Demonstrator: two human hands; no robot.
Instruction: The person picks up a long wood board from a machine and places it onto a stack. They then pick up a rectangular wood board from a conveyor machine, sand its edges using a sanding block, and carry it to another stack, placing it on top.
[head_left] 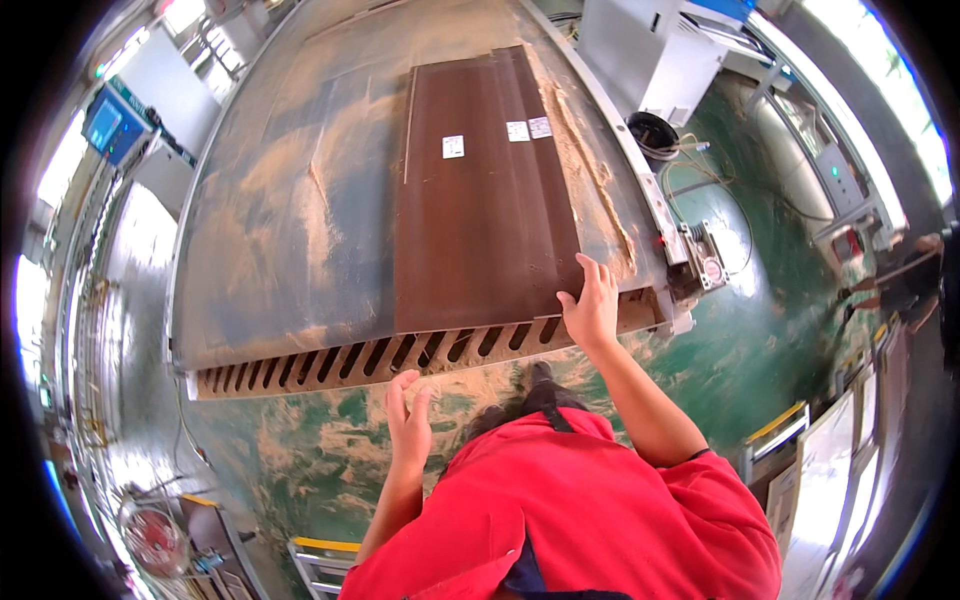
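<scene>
- The stack of long dark-brown flat wooden panels (485,200) lies lengthwise on the big grey sawdust-strewn desk (280,220), its near end reaching the desk's front edge, probably so it can be reached from where the person stands.
- The boards are stepped slightly along the right side, so each edge shows; small white paper labels (453,146) sit on the top faces towards the far end.
- The right hand (592,305) lies spread flat on the near right corner of the stack, fingers splayed and pressing down rather than clenched round anything; it seems placed to steady or square that corner.
- The left hand (408,420) hangs open and empty just below the desk's front edge, touching nothing, palm turned towards the slotted orange-brown front rail (380,355).
- Drifts of pale sawdust (590,180) run along the right of the panels.
- The green painted floor (760,330) below is dusted too.
- A white machine cabinet (650,55) stands beyond the desk's far right corner, with a coil of cable (655,135) beside it.
</scene>
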